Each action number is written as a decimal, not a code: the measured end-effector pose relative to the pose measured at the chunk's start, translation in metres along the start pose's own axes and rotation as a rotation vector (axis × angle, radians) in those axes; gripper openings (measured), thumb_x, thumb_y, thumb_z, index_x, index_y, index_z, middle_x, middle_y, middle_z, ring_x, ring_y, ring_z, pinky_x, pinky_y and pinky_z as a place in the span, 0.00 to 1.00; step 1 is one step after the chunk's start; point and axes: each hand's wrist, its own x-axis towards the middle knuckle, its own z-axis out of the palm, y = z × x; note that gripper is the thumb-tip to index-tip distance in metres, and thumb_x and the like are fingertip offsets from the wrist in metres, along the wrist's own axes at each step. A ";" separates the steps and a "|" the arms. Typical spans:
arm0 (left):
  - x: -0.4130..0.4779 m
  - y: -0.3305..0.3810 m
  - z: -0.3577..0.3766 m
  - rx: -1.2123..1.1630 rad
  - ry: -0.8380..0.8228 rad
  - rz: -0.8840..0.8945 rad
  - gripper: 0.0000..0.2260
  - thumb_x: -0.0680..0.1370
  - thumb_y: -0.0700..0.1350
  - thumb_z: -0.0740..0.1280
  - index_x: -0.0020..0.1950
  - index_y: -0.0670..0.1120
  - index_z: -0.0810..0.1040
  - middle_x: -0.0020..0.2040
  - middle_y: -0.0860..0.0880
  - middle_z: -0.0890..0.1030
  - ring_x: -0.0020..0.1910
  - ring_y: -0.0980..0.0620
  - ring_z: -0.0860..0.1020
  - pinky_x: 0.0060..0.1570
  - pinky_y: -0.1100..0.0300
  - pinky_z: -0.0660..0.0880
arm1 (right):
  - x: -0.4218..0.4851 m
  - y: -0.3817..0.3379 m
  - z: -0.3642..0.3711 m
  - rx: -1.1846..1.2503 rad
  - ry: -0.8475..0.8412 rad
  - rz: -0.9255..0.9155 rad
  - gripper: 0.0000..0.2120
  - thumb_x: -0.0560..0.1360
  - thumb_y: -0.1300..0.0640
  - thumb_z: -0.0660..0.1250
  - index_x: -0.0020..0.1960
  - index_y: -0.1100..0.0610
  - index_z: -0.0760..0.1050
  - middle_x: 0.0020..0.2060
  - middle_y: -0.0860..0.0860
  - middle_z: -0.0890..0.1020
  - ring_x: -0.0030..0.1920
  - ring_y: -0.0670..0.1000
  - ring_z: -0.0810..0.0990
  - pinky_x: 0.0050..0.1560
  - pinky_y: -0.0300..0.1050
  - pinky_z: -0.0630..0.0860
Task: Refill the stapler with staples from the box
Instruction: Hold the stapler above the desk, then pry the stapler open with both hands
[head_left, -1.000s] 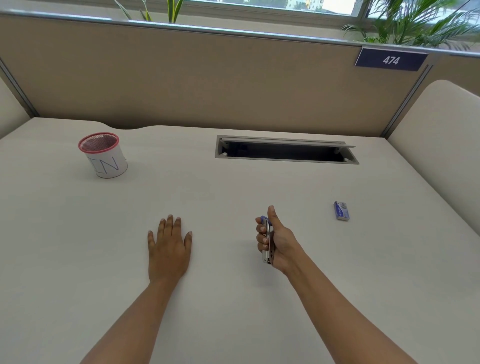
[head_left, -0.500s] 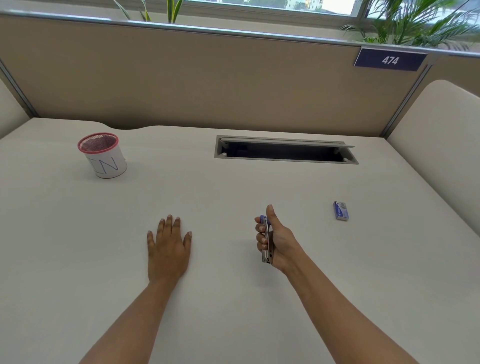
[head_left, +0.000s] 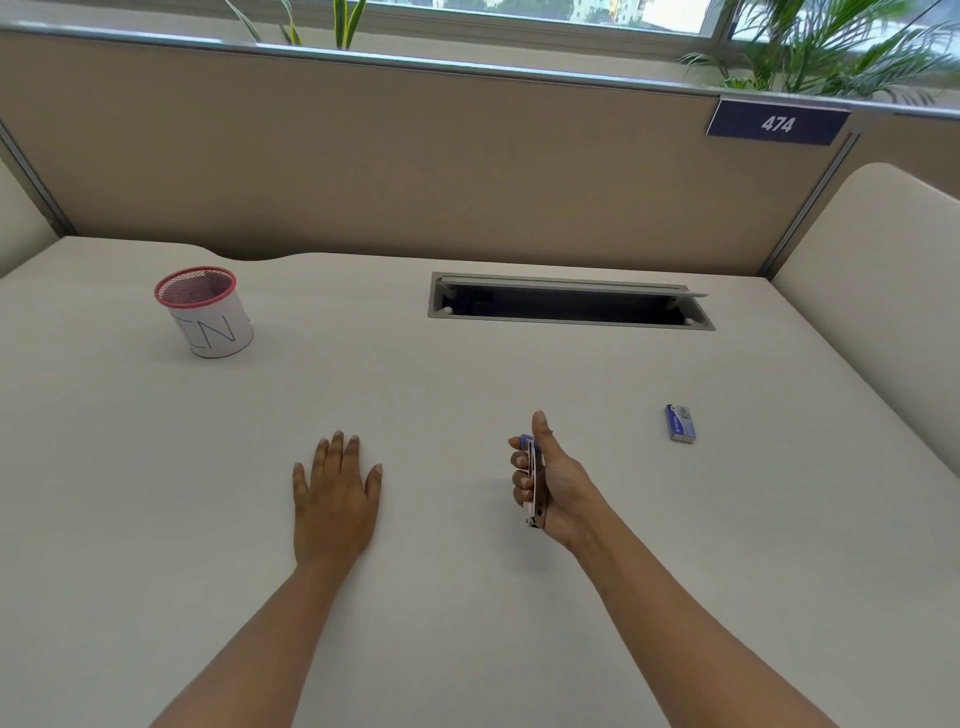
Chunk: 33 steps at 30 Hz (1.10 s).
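The stapler (head_left: 535, 480) is gripped edge-up in the right hand (head_left: 556, 483), above the desk (head_left: 467, 389). The left hand (head_left: 335, 499) is laid flat, empty. The staple box (head_left: 680, 423), well apart, could be knocked away by a hasty reach.

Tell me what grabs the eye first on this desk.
The right hand, mid-desk, grips a slim blue-and-metal stapler, while the left hand lies flat to its left. A small blue staple box sits apart to the right; a red-rimmed mesh cup stands far left.
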 end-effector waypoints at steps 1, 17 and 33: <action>0.001 0.000 0.000 -0.003 0.003 -0.003 0.28 0.77 0.56 0.49 0.69 0.40 0.69 0.70 0.41 0.70 0.71 0.43 0.66 0.69 0.40 0.58 | -0.001 0.000 0.001 -0.028 0.007 0.006 0.21 0.74 0.38 0.59 0.44 0.56 0.72 0.27 0.47 0.70 0.20 0.43 0.66 0.22 0.33 0.65; -0.024 0.075 -0.025 -0.849 -0.115 -0.210 0.13 0.79 0.47 0.62 0.58 0.41 0.78 0.58 0.47 0.79 0.58 0.49 0.75 0.57 0.60 0.68 | -0.002 0.012 0.010 -0.426 -0.015 -0.156 0.09 0.79 0.63 0.54 0.49 0.57 0.72 0.43 0.51 0.76 0.39 0.50 0.69 0.38 0.41 0.66; -0.035 0.106 -0.036 -1.297 -0.254 -0.346 0.13 0.79 0.50 0.59 0.48 0.45 0.80 0.45 0.45 0.82 0.45 0.45 0.80 0.48 0.49 0.79 | -0.007 0.026 0.020 -0.434 0.056 -0.317 0.11 0.72 0.52 0.70 0.47 0.59 0.80 0.44 0.57 0.84 0.48 0.57 0.84 0.51 0.58 0.81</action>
